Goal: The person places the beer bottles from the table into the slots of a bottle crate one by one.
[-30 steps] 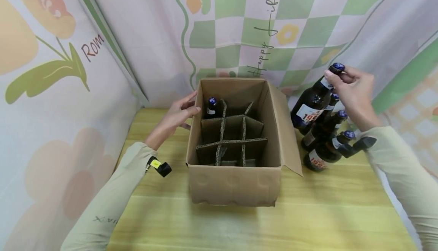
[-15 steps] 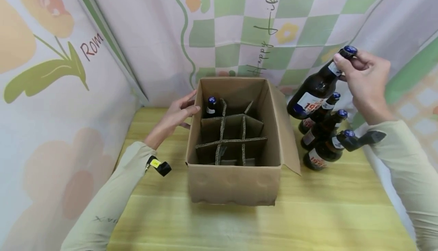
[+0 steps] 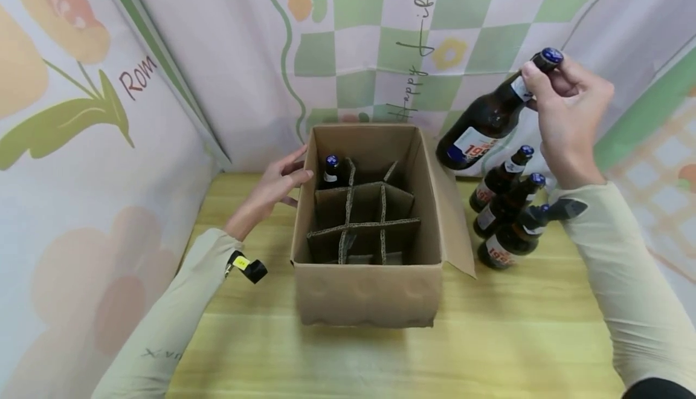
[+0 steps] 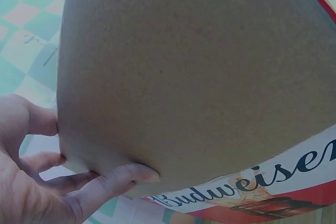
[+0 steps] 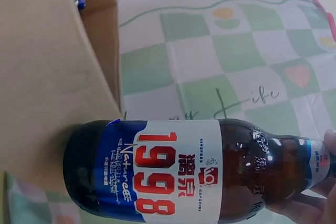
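Observation:
My right hand (image 3: 577,109) grips a brown beer bottle (image 3: 481,122) by the neck. The bottle is tilted, its base toward the right flap of the cardboard box (image 3: 370,293); its white and blue label reads 1998 in the right wrist view. With its fingers along the left wall, my left hand (image 3: 274,184) rests on the box near the back corner, the thumb at the rim. Cardboard dividers (image 3: 365,225) split the inside into compartments. One bottle with a blue cap (image 3: 332,171) stands in the back left compartment.
Three more brown bottles stand on the wooden table (image 3: 516,326) right of the box, among them a front bottle (image 3: 505,246). The box's right flap (image 3: 457,230) hangs outward, close to them. A patterned curtain (image 3: 359,60) hangs behind.
My right hand has lifted the bottle from beside the others, up and then left toward the box, tilting it more. My left hand keeps its place on the box.

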Demonstrator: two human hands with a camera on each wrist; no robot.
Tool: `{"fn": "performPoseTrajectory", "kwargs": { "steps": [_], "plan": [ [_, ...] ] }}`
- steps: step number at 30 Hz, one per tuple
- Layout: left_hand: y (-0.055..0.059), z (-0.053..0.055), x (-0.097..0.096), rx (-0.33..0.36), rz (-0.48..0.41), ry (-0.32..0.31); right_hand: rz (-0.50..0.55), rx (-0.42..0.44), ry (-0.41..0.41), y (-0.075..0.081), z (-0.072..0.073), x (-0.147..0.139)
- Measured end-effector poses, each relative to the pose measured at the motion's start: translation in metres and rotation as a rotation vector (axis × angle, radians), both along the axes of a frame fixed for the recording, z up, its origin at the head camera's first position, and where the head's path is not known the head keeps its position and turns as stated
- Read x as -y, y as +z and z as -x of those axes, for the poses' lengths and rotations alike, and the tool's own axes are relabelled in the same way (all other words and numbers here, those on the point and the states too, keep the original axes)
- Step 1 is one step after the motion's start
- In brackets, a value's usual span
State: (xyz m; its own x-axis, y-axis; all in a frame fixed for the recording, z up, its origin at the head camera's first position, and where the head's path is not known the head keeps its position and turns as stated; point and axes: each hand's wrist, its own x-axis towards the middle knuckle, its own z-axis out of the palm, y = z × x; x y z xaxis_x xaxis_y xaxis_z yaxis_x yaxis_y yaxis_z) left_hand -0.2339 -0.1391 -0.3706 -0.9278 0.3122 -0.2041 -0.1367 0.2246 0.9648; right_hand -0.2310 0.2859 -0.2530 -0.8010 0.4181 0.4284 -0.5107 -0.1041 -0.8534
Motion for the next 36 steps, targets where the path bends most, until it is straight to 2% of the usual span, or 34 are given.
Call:
{"fn": "performPoseTrajectory", "kwargs": {
  "steps": [9, 15, 20, 26, 32, 36],
  "plan": [
    [0.001, 0.0, 0.002, 0.018, 0.0, -0.004, -0.034, 0.01, 0.022, 0.013, 0.006, 0.021],
    [0.004, -0.002, 0.011, -0.002, 0.013, 0.018, 0.024, -0.022, 0.018, 0.019, 0.012, 0.035],
    [0.003, -0.003, 0.012, 0.005, 0.014, 0.01, 0.073, -0.032, 0.05, 0.019, 0.016, 0.044],
    [0.001, -0.005, 0.01, 0.005, 0.007, 0.014, 0.036, -0.036, 0.082, 0.019, 0.02, 0.054],
    [0.001, -0.005, 0.008, 0.003, 0.002, 0.014, 0.014, -0.047, 0.08, 0.021, 0.021, 0.063],
    [0.0, -0.004, 0.007, 0.0, 0.001, 0.006, -0.014, -0.031, 0.087, 0.013, 0.026, 0.069]
  ]
}}
